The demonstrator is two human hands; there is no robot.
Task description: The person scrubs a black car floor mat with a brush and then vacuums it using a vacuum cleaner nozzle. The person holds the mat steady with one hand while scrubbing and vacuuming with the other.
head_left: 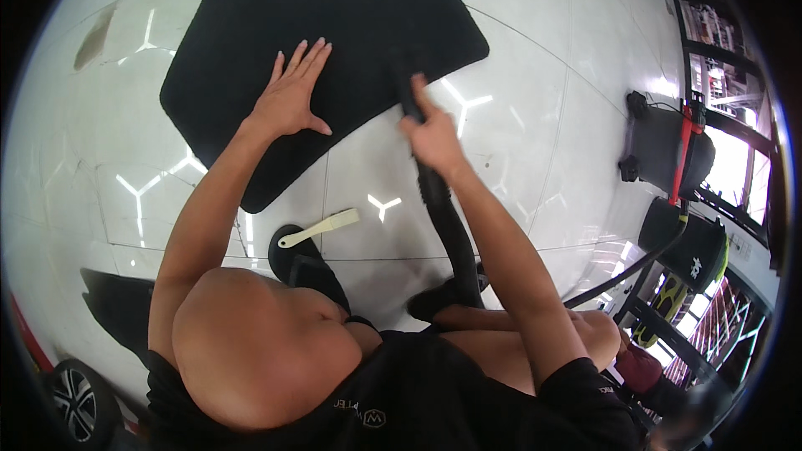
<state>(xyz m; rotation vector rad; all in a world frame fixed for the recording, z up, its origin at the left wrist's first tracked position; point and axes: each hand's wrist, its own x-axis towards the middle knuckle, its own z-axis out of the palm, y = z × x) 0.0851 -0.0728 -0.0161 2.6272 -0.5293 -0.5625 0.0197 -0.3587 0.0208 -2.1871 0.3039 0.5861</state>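
Observation:
A large black carpeted mat [351,17] with angled corners lies on the glossy tiled floor in front of me. My left hand [292,92] rests flat on it, fingers spread, near its close edge. My right hand [434,138] is wrapped round the black tube of a vacuum hose [447,221], just past the mat's near edge. The tube's front end reaches over the mat and is hard to make out, black on black. The hose's ribbed part runs back toward my right foot. A cream-coloured flat-handled brush [322,227] lies at my left shoe, its handle end over the shoe.
Dark wheeled equipment [664,146] with a red upright bar stands at the right, and a black hose [622,276] runs from there toward me. A car wheel [75,401] shows at the lower left. Another person [647,367] is partly visible at the lower right.

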